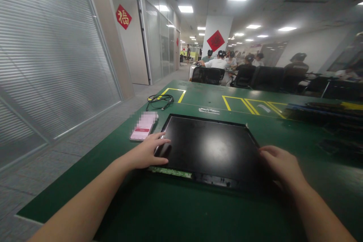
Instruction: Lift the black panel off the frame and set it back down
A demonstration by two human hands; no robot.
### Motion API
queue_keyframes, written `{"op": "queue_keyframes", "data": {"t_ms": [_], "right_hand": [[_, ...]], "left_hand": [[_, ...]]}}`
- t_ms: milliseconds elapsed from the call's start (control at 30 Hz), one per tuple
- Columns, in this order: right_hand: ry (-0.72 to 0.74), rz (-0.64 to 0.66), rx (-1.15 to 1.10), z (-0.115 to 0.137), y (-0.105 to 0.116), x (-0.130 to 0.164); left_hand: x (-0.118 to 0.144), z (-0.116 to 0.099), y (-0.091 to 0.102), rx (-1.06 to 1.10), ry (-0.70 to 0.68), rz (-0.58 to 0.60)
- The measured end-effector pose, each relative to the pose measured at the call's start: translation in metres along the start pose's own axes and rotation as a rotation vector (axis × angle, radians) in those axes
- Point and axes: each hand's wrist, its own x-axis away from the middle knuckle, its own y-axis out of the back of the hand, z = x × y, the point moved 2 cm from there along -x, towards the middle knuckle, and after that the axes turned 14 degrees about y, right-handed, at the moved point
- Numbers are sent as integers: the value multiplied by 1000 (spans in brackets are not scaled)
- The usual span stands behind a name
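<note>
A black LCD panel (195, 140) lies face up on the green table in front of me, light glaring off its screen. Along its near edge a green circuit board strip (171, 172) is exposed. My left hand (150, 151) rests at the panel's left edge, fingers apart, with the tips over the screen border. At the right edge, my right hand (279, 162) grips the panel between thumb and bent fingers; part of those fingers is hidden beneath the hand. Just beyond my left hand lies a phone (141, 130) with a pinkish screen, partly blurred.
A coiled black cable (160, 101) lies behind the phone. Small silvery pieces (209, 110) sit beyond the panel. Yellow tape (226, 103) marks the far tabletop (195, 94). Dark stacked items (326, 115) occupy the right side. Several people sit in the background past black chairs (207, 75).
</note>
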Motion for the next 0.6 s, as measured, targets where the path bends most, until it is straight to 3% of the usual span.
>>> {"op": "queue_keyframes", "data": {"t_ms": [300, 600], "right_hand": [[6, 1, -20, -5, -1, -3], [24, -5, 5, -10, -3, -5]], "left_hand": [[4, -8, 7, 11, -143, 130], [7, -12, 14, -49, -124, 205]]}}
